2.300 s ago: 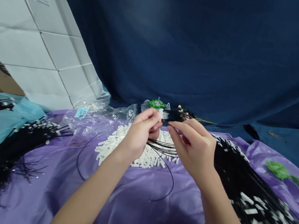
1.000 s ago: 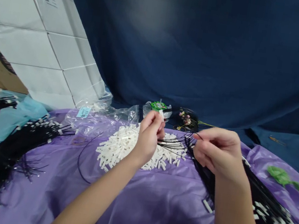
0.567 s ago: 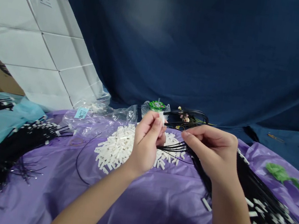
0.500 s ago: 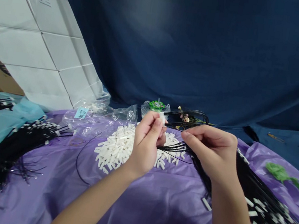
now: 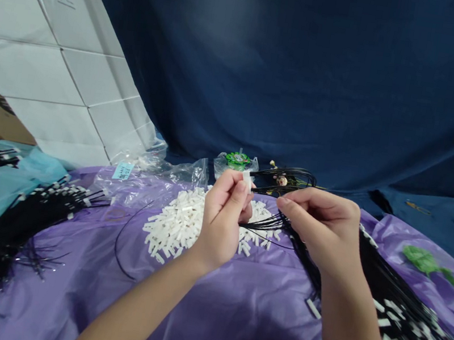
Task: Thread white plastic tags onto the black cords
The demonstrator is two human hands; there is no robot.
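My left hand (image 5: pixel 226 210) is closed, its thumb and forefinger pinching a small white plastic piece (image 5: pixel 246 179). Thin black cords (image 5: pixel 264 222) run out from under that hand toward the right, and more loop back from the white piece. My right hand (image 5: pixel 322 222) is closed in a pinch beside the looped cords; whatever lies between its fingertips is too small to make out. Behind and below the left hand spreads a heap of white plastic pieces (image 5: pixel 178 222) on the purple sheet (image 5: pixel 205 310).
Bundles of black cords with white ends (image 5: pixel 4 238) lie at the left on a light blue sheet. Another long bundle (image 5: pixel 385 281) stretches along the right. Clear plastic bags (image 5: pixel 183 173), a green round container (image 5: pixel 238 159) and small flowers (image 5: pixel 280 180) sit at the back before a dark blue cloth (image 5: pixel 293 77).
Hardly anything differs. Both hands keep their pinched hold in nearly the same place, and the view has shifted very slightly.
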